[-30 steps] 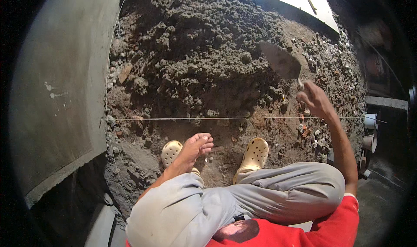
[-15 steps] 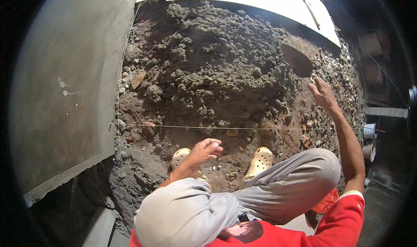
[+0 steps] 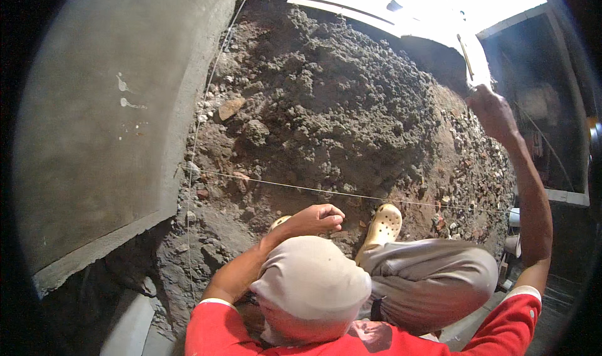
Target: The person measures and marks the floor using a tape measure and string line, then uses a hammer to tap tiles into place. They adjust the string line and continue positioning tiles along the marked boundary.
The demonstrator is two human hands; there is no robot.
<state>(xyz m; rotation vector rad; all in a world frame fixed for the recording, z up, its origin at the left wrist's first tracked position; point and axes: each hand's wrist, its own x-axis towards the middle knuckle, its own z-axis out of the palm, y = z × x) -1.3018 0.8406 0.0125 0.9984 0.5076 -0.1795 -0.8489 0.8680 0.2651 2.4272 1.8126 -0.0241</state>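
Note:
My right hand (image 3: 492, 113) is closed around the handle of a trowel, reaching out at the far right. The trowel's dark blade (image 3: 446, 58) appears in shadow beside the far side of a heap of grey, crumbly mortar (image 3: 351, 99). Over my bent left knee, my left hand (image 3: 321, 219) hangs with its fingers curled in and nothing visible in them. A thin taut string (image 3: 295, 185) crosses the ground just beyond the left hand. My yellow clog (image 3: 384, 223) with holes rests on the dirt to the right of that hand.
A smooth grey cement wall (image 3: 106, 130) rises at the left. White boards (image 3: 357, 16) lie in bright glare at the far end. Loose gravel (image 3: 480, 168) covers the right side, near a white cup-like container (image 3: 515, 217). Another string (image 3: 210, 74) runs along the wall.
My right hand has moved farther away with the trowel, toward the white boards. My left hand's fingers have curled in more. The whole view has shifted and tilted.

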